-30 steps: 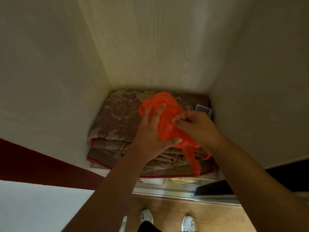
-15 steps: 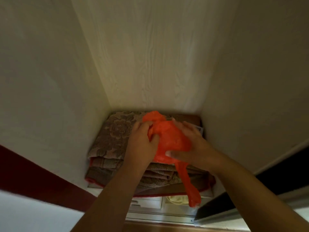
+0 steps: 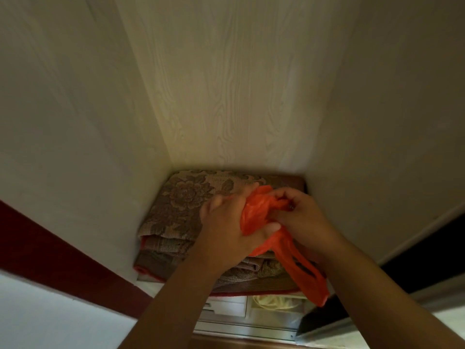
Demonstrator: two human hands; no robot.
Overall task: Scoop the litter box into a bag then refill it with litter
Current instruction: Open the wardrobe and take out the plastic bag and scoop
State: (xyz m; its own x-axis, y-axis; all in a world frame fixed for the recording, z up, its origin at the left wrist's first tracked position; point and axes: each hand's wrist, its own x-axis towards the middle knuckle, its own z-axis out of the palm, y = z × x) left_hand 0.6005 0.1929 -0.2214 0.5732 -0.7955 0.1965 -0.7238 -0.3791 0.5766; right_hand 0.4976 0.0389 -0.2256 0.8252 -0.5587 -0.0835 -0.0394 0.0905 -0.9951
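Over the front right corner of the folded patterned blanket (image 3: pixel 191 205) on the closet shelf, both hands bunch an orange plastic bag (image 3: pixel 254 217). The left hand (image 3: pixel 226 230) grips its crumpled body; the right hand (image 3: pixel 299 217) pinches the top, handles dangling below. Thin plastic could tear if pulled apart hard. No litter box visible.

Pale wood-grain shelf (image 3: pixel 161 285) — folded floral brown blanket (image 3: pixel 181 212) fills it.

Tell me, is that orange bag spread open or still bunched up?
Bunched up. The orange bag is crumpled between the left hand and right hand, its handles dangling below.
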